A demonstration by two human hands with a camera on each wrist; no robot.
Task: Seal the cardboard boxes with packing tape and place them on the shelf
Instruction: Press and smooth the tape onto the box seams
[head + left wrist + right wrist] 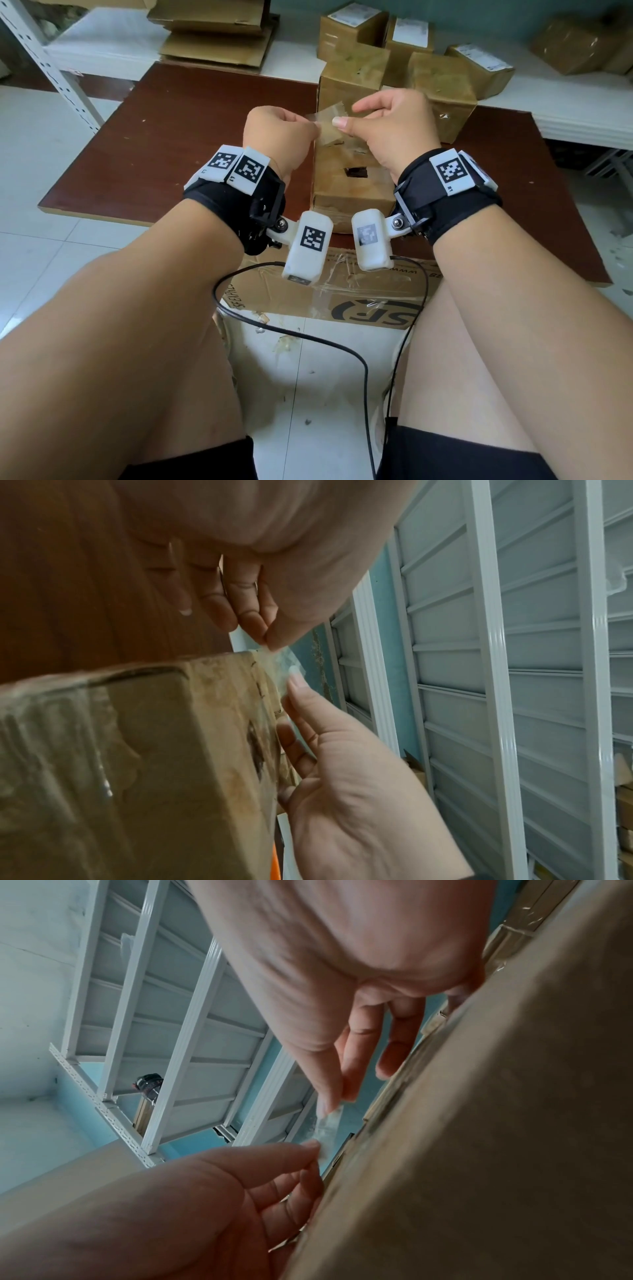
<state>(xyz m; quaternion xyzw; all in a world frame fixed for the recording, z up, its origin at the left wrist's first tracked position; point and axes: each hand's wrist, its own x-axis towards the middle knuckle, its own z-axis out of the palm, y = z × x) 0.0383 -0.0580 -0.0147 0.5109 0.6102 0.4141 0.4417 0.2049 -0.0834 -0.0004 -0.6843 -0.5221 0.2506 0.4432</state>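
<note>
A worn cardboard box (349, 185) with a small dark hole in its top stands on a brown board (191, 137). Just above it, both hands stretch a short strip of clear tape (329, 115) between them. My left hand (312, 126) pinches the strip's left end and my right hand (342, 122) pinches the right end with thumb and forefinger. The left wrist view shows the tape (285, 664) beside the box's (137, 750) top edge, held by my left hand (268, 639). In the right wrist view my right hand (329, 1106) pinches the tape (327, 1125) next to the box (479, 1123).
Several taped boxes (442, 82) stand behind on the board and on the white shelf (582, 116). Flattened cardboard (219, 34) is stacked at the back left, beside a perforated shelf post (51, 65). A flat printed carton (342, 294) and a black cable (308, 335) lie by my knees.
</note>
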